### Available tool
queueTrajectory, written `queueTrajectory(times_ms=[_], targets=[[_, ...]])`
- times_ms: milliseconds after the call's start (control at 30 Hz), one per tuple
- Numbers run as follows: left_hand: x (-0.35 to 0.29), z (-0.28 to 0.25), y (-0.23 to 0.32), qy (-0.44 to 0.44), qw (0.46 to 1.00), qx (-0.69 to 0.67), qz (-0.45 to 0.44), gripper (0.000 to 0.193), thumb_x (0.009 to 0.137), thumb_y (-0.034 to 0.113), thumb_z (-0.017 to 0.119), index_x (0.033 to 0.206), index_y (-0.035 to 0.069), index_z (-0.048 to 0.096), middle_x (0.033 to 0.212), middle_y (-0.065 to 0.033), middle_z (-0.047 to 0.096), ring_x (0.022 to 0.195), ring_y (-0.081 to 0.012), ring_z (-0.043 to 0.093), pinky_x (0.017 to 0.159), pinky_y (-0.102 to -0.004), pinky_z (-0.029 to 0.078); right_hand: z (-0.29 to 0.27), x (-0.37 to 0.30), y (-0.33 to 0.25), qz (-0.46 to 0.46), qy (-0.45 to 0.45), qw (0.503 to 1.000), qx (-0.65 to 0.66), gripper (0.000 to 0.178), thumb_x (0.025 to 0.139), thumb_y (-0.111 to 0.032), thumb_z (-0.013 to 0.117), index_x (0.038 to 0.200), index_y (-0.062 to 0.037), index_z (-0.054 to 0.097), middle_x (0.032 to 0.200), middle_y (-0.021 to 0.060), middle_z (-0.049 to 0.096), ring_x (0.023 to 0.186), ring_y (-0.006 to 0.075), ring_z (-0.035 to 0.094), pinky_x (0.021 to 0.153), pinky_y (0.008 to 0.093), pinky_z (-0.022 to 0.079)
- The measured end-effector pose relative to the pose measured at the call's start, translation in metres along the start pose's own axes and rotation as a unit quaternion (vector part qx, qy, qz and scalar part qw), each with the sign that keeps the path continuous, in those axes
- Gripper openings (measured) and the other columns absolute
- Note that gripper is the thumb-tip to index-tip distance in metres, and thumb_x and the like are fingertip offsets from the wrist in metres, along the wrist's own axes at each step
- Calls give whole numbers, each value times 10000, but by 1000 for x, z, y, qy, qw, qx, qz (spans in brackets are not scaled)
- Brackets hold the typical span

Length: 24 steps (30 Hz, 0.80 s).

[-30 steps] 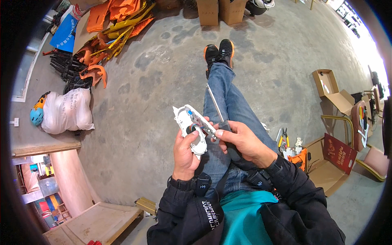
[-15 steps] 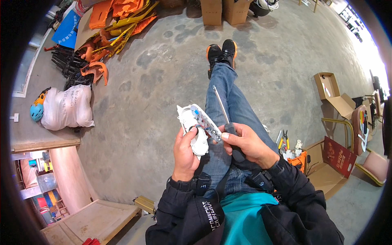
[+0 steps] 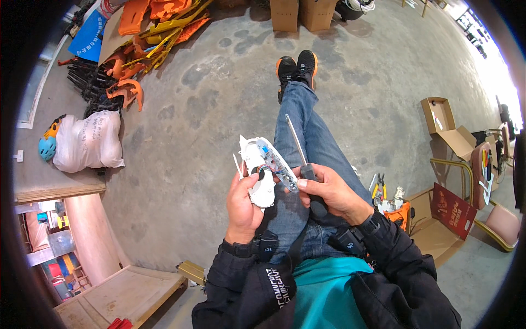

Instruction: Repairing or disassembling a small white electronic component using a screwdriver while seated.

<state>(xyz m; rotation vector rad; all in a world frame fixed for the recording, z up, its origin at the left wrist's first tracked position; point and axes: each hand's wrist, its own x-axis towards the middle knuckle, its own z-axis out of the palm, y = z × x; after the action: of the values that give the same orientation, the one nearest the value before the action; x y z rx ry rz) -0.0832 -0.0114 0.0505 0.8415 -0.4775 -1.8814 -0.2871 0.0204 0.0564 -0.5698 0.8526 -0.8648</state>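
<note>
My left hand (image 3: 244, 213) is closed round a white plastic housing (image 3: 262, 192), with the thumb near a dark round part and thin wires. Those wires lead to a narrow grey-white panel (image 3: 278, 164) that carries small electronic parts and a blue piece. Between thumb and finger, my right hand (image 3: 334, 193) pinches the panel's lower end. The same hand also holds a screwdriver (image 3: 308, 173) by its black handle, the shaft pointing up and away from me. Both pieces are held above my jeans, side by side. A thin white prong (image 3: 238, 165) sticks up beside my left fingers.
Pliers (image 3: 379, 186) and an orange-and-white item (image 3: 395, 215) lie right of my leg, beside an open cardboard box (image 3: 433, 249). A stuffed white bag (image 3: 90, 141) and orange and yellow plastic parts (image 3: 156, 41) are at left. A wooden board (image 3: 126, 293) is lower left.
My left hand has shifted slightly left and turned the white housing, so the thin prong now shows. The right hand, with screwdriver and panel end, has hardly moved.
</note>
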Motion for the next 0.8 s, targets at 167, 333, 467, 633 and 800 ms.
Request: queueTrajectory(times_ms=[167, 333, 467, 633, 800], targets=[[2, 7, 1, -40, 998, -42, -19, 572, 856, 58, 438, 1412, -55, 362, 1279, -244, 560, 1157, -361, 589, 1026, -447, 462, 3, 0, -3, -10, 30, 998, -58, 379, 909, -218, 680, 1154, 51, 577, 899, 47, 620, 703, 89, 560, 621, 251, 476], [2, 1, 0, -60, 998, 8, -8, 589, 906, 188, 431, 1446, -28, 338, 1356, -302, 496, 1236, -414, 529, 1023, -493, 459, 5, -1, -5, -9, 26, 998, -57, 374, 910, -214, 678, 1155, 50, 577, 906, 48, 623, 702, 87, 555, 626, 252, 473], [4, -8, -2, -63, 992, -103, -37, 581, 959, 281, 395, 1449, -27, 339, 1368, -305, 483, 1240, -422, 522, 1037, -511, 443, 3, -2, -6, -14, 20, 998, -50, 361, 910, -218, 678, 1138, 48, 590, 909, 46, 621, 703, 86, 554, 626, 250, 471], [3, -1, -1, -75, 992, -97, -36, 581, 1001, 339, 363, 1454, -24, 334, 1377, -308, 474, 1249, -425, 514, 1041, -515, 440, 4, -2, -6, -14, 24, 998, -58, 354, 907, -220, 682, 1126, 45, 596, 877, 39, 610, 698, 88, 555, 614, 246, 462], [-1, 9, 2, -66, 997, -47, -18, 508, 937, 122, 453, 1410, -39, 365, 1326, -270, 525, 1214, -383, 550, 1043, -471, 451, 6, -3, -8, -16, 37, 996, -73, 355, 894, -215, 700, 1117, 40, 594, 830, 32, 592, 678, 89, 556, 599, 242, 450]])
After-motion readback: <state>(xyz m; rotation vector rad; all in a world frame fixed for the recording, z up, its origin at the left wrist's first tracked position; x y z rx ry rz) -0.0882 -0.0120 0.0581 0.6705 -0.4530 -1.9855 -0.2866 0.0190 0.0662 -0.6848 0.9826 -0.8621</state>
